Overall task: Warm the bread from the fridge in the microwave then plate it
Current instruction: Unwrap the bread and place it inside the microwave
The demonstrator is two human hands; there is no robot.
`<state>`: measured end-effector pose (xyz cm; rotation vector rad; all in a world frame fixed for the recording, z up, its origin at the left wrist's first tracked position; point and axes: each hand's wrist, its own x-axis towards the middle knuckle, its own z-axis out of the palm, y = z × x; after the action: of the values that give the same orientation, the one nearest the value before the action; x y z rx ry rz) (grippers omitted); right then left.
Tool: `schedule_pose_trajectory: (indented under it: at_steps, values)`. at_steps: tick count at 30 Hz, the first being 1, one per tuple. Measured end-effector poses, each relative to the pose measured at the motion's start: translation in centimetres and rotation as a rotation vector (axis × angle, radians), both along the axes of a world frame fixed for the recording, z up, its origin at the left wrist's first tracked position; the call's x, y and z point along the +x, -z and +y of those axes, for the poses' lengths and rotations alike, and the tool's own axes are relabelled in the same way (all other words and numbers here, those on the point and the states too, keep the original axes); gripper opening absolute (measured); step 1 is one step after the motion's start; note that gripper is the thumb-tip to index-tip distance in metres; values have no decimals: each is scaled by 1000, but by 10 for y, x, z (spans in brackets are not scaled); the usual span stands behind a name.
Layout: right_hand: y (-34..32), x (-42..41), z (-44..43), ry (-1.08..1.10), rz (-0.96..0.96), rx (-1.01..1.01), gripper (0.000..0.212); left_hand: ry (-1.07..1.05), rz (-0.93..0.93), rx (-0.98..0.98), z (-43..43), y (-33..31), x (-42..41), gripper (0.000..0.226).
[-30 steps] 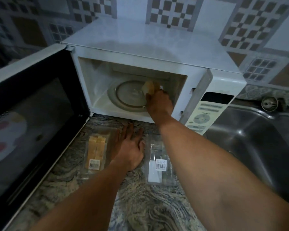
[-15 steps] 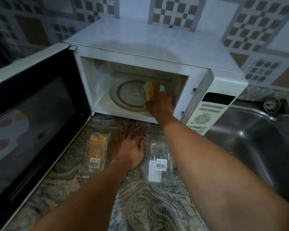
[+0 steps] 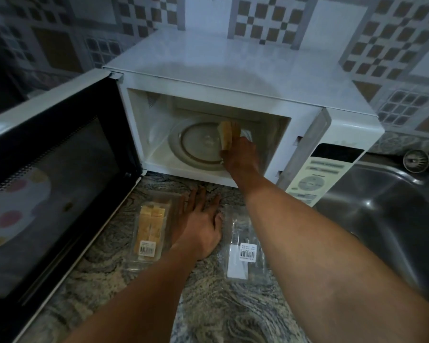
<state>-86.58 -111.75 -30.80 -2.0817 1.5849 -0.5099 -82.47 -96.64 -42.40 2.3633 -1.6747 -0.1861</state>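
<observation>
The right hand (image 3: 240, 157) reaches into the open microwave (image 3: 233, 70) and grips a piece of bread (image 3: 226, 134). The bread stands on edge, sticking up past the fingertips, over the right rim of the glass turntable (image 3: 196, 147). Whether it touches the glass cannot be told. The door (image 3: 47, 194) hangs wide open to the left. The left hand (image 3: 198, 226) lies flat, fingers spread, on the countertop (image 3: 233, 318) near the microwave's front edge, between two plastic packs. The pack with bread (image 3: 150, 231) is just left of it and the clear pack (image 3: 245, 256) just right. A steel sink (image 3: 394, 219) sits at the countertop's right end.
</observation>
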Motion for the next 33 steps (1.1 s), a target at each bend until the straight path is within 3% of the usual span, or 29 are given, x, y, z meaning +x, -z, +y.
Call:
schedule_pose_trajectory:
  at_steps: [5,10,14,20,24,33]
  values:
    - [-6,-6,2,0,64,0,37,-2,7,-6,0,0,0,58]
    - [-16,-20,26,-22,87,-183,29,19,14,6,3,-4,-1,57]
    - [-31,-28,53,-76,89,-167,16,43,71,66,3,-8,1,56]
    - [-50,-51,100,-133,122,-146,18,90,191,142,23,-20,-9,53]
    - [-47,-68,130,-185,113,-160,21,108,135,157,53,-31,-25,69]
    - [-27,-76,193,-232,141,-189,19,146,-53,-28,136,-28,-47,53]
